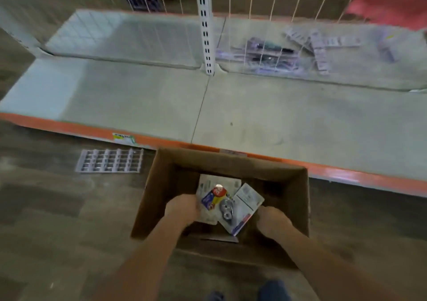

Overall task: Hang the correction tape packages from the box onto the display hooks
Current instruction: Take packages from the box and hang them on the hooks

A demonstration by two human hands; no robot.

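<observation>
L hand (pixel 182 208) grips correction tape pkgs (pixel 221 202) inside box (pixel 161 185); R hand (pixel 273 221) fingers curled, grip unclear.

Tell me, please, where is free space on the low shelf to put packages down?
The shelf is bare from its orange front edge back to the white slotted post, left and right of the middle seam. It is crowded only at the back right, where blurred packs lie behind the wire grid.
</observation>
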